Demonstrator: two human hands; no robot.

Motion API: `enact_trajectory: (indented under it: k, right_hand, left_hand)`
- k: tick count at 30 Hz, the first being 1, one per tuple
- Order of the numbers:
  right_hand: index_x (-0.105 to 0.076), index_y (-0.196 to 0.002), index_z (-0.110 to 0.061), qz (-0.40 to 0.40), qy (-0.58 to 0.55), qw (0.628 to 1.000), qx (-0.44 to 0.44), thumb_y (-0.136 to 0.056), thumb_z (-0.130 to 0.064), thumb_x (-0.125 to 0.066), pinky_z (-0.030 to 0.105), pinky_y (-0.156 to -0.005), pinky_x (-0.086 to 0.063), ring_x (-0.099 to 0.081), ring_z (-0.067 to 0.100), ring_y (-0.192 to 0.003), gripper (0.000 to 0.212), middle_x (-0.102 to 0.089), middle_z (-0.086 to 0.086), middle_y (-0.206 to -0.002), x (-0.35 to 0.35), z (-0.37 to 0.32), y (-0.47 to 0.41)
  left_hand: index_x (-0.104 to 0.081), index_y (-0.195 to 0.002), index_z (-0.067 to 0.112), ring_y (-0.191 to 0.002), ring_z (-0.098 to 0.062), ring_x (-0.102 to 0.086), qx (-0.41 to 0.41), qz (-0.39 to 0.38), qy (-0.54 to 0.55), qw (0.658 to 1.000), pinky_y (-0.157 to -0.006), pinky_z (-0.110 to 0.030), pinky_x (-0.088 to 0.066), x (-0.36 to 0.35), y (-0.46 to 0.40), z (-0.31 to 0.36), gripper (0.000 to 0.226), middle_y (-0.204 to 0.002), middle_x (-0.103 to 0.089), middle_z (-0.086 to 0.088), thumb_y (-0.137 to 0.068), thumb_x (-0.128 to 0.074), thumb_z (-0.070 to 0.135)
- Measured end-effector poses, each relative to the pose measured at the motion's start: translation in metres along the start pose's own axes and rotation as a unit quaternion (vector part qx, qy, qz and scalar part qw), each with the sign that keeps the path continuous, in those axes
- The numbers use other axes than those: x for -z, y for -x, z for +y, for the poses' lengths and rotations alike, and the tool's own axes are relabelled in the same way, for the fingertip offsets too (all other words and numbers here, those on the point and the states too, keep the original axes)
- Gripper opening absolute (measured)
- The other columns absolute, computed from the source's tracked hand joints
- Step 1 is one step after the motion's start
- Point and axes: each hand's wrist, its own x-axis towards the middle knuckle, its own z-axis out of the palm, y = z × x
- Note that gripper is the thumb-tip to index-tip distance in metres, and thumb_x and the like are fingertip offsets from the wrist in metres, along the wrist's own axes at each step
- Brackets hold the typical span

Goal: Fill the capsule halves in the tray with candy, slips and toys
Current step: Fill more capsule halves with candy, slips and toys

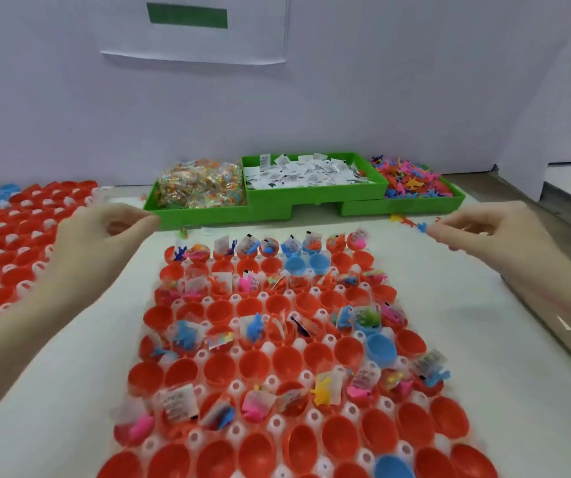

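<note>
The tray (298,298) of capsule halves (220,369) lies on the white table (70,391) below and between my two hands, its cups mostly red with a few blue ones; alternate rows already carry slips, candy and small toys, while the rows between them sit bare. My right hand (484,232) hovers past the tray's far right corner and pinches a small blue toy (422,228) between thumb and fingertips, with a couple of loose orange and yellow toys lying on the table just beyond it. My left hand (104,232) hangs off the tray's far left corner, fingers curled with thumb meeting forefinger; I cannot tell whether anything sits in that pinch. Beyond both hands, against the wall, stand three green bins: wrapped candy (201,184) nearest my left hand, white paper slips (304,174) in the middle, and a heap of coloured toys (411,179) just beyond my right hand. Outside my left forearm lies a second tray (4,243) of red halves.
</note>
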Motion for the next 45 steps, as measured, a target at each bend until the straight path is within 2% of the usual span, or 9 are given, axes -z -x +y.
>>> enact_trajectory:
  k: [3,8,12,16,23,27,35,38,45]
  right_hand:
    - [-0.071,-0.084,-0.004,0.048,0.052,0.995,-0.064,-0.084,-0.018,-0.065,0.026,-0.068,-0.043,-0.055,0.010,-0.069,0.015,-0.069,0.008,-0.081,-0.009,0.034,-0.059]
    - [-0.064,-0.110,-0.002,0.021,0.168,0.979,-0.112,-0.095,-0.016,-0.045,0.038,-0.091,-0.043,-0.055,0.029,-0.107,0.027,-0.063,0.015,-0.116,-0.042,0.069,-0.135]
    - [-0.056,-0.119,-0.006,0.002,0.245,0.959,-0.140,-0.098,-0.021,-0.038,0.042,-0.093,-0.044,-0.054,0.030,-0.108,0.032,-0.060,0.015,-0.120,-0.059,0.083,-0.175]
    - [-0.048,-0.128,-0.007,-0.048,0.284,0.943,-0.167,-0.091,-0.021,-0.052,0.038,-0.092,-0.046,-0.053,0.030,-0.112,0.040,-0.055,0.014,-0.128,-0.068,0.089,-0.196]
    - [-0.070,-0.093,0.000,0.063,0.191,0.966,-0.161,-0.072,-0.022,-0.079,0.033,-0.079,-0.045,-0.060,0.028,-0.097,0.032,-0.068,0.013,-0.102,-0.062,0.096,-0.204]
    - [-0.071,-0.082,0.000,0.113,0.177,0.970,-0.120,-0.074,-0.023,-0.076,0.034,-0.076,-0.046,-0.061,0.027,-0.085,0.024,-0.070,0.014,-0.089,-0.060,0.094,-0.199]
    - [-0.074,-0.093,-0.010,0.201,0.217,0.952,-0.073,-0.081,-0.032,-0.069,0.038,-0.080,-0.045,-0.055,0.033,-0.100,0.026,-0.070,0.014,-0.097,-0.060,0.090,-0.199]
    - [-0.070,-0.095,-0.002,0.228,0.161,0.958,-0.062,-0.090,-0.017,-0.059,0.029,-0.065,-0.038,-0.058,0.029,-0.079,0.020,-0.070,0.017,-0.090,-0.062,0.088,-0.203]
    - [-0.062,-0.102,-0.002,0.217,0.050,0.974,-0.038,-0.096,-0.005,-0.039,0.020,-0.045,-0.030,-0.038,0.010,-0.047,0.024,-0.059,0.000,-0.081,-0.066,0.084,-0.210]
  left_hand:
    - [-0.066,-0.110,0.005,-0.092,-0.015,-0.053,0.043,-0.032,-0.024,0.998,-0.080,-0.027,-0.035,-0.023,-0.052,-0.015,0.028,-0.108,-0.066,-0.011,-0.093,-0.052,0.022]
    - [-0.059,-0.121,0.001,-0.114,-0.031,-0.051,0.045,-0.084,-0.101,0.990,-0.085,-0.030,-0.035,-0.064,-0.097,-0.029,0.037,-0.125,-0.059,-0.017,-0.097,-0.043,0.025]
    - [-0.061,-0.116,0.011,-0.106,-0.033,-0.055,0.066,-0.142,-0.204,0.966,-0.089,-0.038,-0.043,-0.088,-0.119,-0.041,0.047,-0.116,-0.062,-0.016,-0.098,-0.030,0.042]
    - [-0.067,-0.094,0.017,-0.085,-0.027,-0.058,0.060,-0.112,-0.277,0.952,-0.075,-0.033,-0.045,-0.101,-0.131,-0.052,0.046,-0.094,-0.067,-0.009,-0.095,-0.034,0.048]
    - [-0.074,-0.094,0.014,-0.091,-0.028,-0.056,0.017,-0.064,-0.220,0.973,-0.070,-0.033,-0.043,-0.105,-0.135,-0.056,0.041,-0.101,-0.067,-0.010,-0.085,-0.055,0.049]
    - [-0.070,-0.067,0.017,-0.064,-0.020,-0.054,0.026,-0.059,-0.193,0.979,-0.053,-0.028,-0.036,-0.100,-0.137,-0.056,0.030,-0.070,-0.067,-0.005,-0.081,-0.064,0.043]
    - [-0.062,-0.061,0.014,-0.057,-0.027,-0.049,0.016,-0.030,-0.178,0.984,-0.050,-0.031,-0.031,-0.100,-0.132,-0.050,0.031,-0.061,-0.058,-0.011,-0.085,-0.064,0.033]
    - [-0.059,-0.078,0.004,-0.066,-0.031,-0.050,-0.004,0.021,-0.154,0.988,-0.057,-0.035,-0.032,-0.101,-0.128,-0.049,0.024,-0.068,-0.057,-0.010,-0.090,-0.058,0.025]
    - [-0.042,-0.078,0.005,-0.067,-0.035,-0.046,0.002,0.056,-0.107,0.993,-0.057,-0.039,-0.030,-0.101,-0.124,-0.049,0.018,-0.066,-0.052,-0.015,-0.093,-0.050,0.012]
